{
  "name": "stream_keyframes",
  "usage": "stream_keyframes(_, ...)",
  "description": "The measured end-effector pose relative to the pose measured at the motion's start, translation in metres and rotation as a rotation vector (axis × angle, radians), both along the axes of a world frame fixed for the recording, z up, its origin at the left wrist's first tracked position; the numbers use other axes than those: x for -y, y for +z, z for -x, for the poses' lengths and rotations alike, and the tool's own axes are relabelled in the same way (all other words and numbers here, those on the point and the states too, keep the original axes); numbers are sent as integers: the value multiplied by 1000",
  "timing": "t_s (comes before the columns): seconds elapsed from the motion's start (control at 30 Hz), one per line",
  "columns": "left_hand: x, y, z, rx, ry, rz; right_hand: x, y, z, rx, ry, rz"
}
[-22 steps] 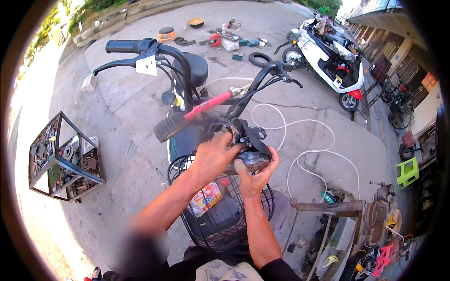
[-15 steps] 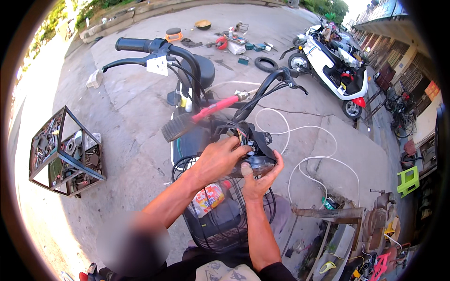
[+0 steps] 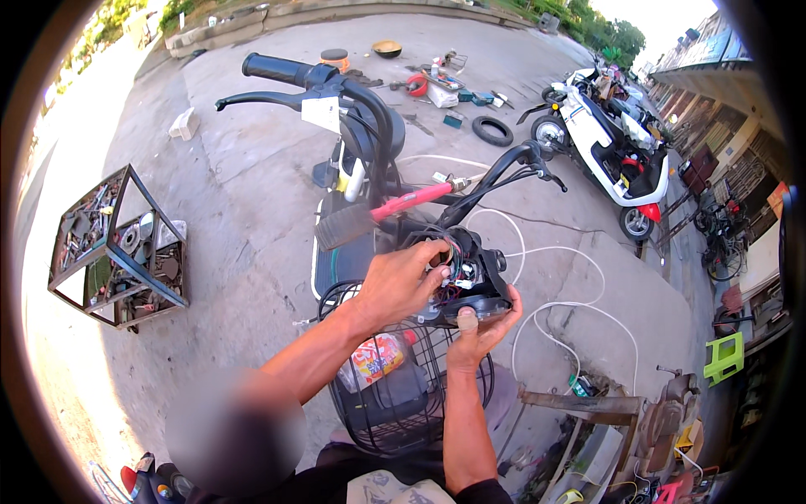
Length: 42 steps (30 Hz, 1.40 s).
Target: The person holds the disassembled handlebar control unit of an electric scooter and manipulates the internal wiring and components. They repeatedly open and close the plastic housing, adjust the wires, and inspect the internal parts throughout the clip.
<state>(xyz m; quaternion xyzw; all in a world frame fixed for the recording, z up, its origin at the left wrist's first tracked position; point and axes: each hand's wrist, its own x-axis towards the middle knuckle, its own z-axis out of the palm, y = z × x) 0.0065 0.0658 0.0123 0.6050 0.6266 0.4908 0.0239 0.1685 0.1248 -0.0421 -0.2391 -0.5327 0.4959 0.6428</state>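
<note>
In front of me stands a bike with black handlebars point(image 3: 281, 70). My right hand point(image 3: 477, 343) grips the black headlight point(image 3: 484, 306) from the near side, thumb on its front and fingers round its right edge. The housing behind the light is open, and a bundle of thin coloured wires point(image 3: 458, 267) shows inside. My left hand point(image 3: 398, 286) is at the left of that bundle, thumb and forefinger pinched on the wires; exactly which ones is hidden. Below both hands hangs a black wire basket point(image 3: 378, 426) with a colourful plastic package point(image 3: 374, 359) in it.
A pink rod-like tool point(image 3: 413, 202) lies across the bike beyond my hands. A white hose point(image 3: 579, 250) loops over the ground at right. A metal-framed parts box point(image 3: 117, 248) stands left, a workbench point(image 3: 579, 403) lower right. A tyre point(image 3: 492, 130) and white scooter point(image 3: 600, 143) are farther back.
The view has shifted a little. The headlight is tilted more toward me, so the housing and its wires show more widely. My left hand stays at the wires, my right on the light.
</note>
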Motion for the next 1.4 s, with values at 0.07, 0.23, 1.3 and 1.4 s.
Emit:
stream_keyframes(0.07, 0, -2, 1, -2, -3, -15, -1, -2, 0, 15, -6, -13)
stream_keyframes(0.23, -3, -8, 5, 67, -9, -71, -6, -5, -1, 36, -32, -7)
stream_keyframes(1.3, -5, -10, 13, 175, 78, 7, -20, -29, -17, 4, -47, -7)
stream_keyframes(1.4, -5, -12, 13, 186, 69, 16, -16, -23, -18, -5, -38, 9)
